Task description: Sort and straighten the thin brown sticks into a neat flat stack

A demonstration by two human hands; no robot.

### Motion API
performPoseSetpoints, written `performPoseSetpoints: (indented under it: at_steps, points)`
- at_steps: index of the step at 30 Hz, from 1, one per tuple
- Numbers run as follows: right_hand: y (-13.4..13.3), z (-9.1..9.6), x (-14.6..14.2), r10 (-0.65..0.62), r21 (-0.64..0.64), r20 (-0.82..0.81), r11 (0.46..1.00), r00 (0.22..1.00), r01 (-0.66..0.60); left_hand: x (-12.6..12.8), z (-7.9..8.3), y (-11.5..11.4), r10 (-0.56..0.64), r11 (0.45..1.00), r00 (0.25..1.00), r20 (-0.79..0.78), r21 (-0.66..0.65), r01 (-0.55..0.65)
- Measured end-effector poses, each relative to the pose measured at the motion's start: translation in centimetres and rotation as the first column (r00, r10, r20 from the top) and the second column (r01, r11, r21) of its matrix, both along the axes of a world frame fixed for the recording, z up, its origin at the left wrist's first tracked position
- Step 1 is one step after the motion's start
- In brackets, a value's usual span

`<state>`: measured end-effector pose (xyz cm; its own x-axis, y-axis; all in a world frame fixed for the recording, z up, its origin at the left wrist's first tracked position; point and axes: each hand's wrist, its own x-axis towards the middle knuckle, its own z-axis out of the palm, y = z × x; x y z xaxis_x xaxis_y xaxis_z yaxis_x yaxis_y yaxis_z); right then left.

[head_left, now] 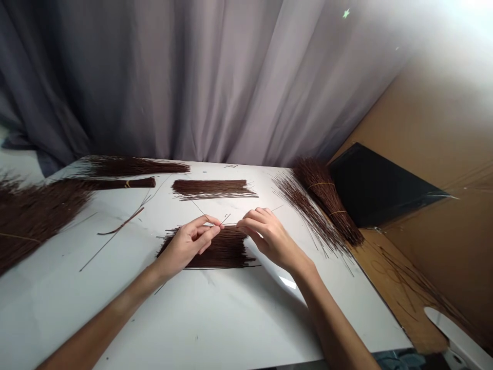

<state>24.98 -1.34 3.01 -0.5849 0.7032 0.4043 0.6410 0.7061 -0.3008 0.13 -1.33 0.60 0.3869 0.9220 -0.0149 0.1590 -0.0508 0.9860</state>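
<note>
My left hand (192,241) is closed in a pinch on a thin brown twig (226,219), whose tip sticks up past the fingertips. To its right my right hand (271,236) is also closed, thumb against fingers, on what looks like a thin twig; the fingers hide most of it. Both hands are over the far edge of a flat layer of dark brown twigs (219,252) laid side by side across the table. The left hand covers part of that layer's left side. Beyond the hands lies a second, smaller row of twigs (211,188).
The white table (215,318) carries a tied twig bundle (327,200) and loose twigs (308,216) at right. Brushy bundles (42,216) lie at left, near a flat brown strip (121,226). A grey curtain (215,77) hangs behind; a cardboard-coloured panel (435,154) stands at right.
</note>
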Motion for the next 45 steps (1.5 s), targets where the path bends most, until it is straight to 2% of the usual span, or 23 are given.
performPoseSetpoints:
  at_steps: [5,10,17,23,26,29,32,36,41,45]
  points:
    - [0.0,0.1,-0.1,0.017,0.007,0.079,1.0,0.997,-0.018,-0.4,0.1,0.2,-0.054,0.998,0.997,-0.053,-0.03,0.052]
    - [0.0,0.0,-0.2,0.026,-0.012,0.052,1.0,0.998,-0.026,-0.8,0.7,0.5,-0.082,0.996,0.982,-0.173,0.02,0.086]
    - [0.3,-0.8,-0.2,0.035,-0.024,0.018,0.999,0.999,-0.034,-0.8,0.4,0.9,-0.065,0.998,0.984,-0.165,0.005,0.067]
    - [-0.1,-0.7,-0.8,-0.032,0.121,0.002,0.992,0.999,0.032,-1.0,-0.2,1.3,-0.033,0.996,0.991,-0.128,0.081,0.044]
    - [0.0,-0.9,-1.2,-0.05,0.174,-0.004,0.983,0.999,0.05,-1.2,-0.1,1.4,-0.035,0.999,0.993,-0.115,0.021,0.038]
    - [0.3,-1.3,-1.2,-0.052,0.162,-0.001,0.986,0.999,0.051,-1.6,0.2,1.5,-0.09,0.993,0.991,-0.102,-0.085,0.082]
    - [0.4,-1.7,-1.1,-0.071,0.165,-0.022,0.984,0.997,0.074,-1.7,0.3,1.6,-0.115,0.987,0.986,-0.122,-0.127,0.099]
    - [-0.3,-1.9,-2.4,-0.146,0.265,-0.016,0.953,0.989,0.145,-1.5,-0.3,1.5,-0.144,0.99,0.979,-0.145,-0.026,0.142]
    - [-1.0,-2.1,-5.3,-0.161,0.374,0.203,0.924,0.966,0.076,-1.0,-1.1,1.2,-0.193,0.975,0.97,-0.145,0.079,0.206]
    - [-0.7,-2.5,-5.5,-0.261,0.423,0.231,0.895,0.937,0.145,-1.0,-1.3,1.3,-0.147,0.981,0.971,-0.189,0.101,0.168]
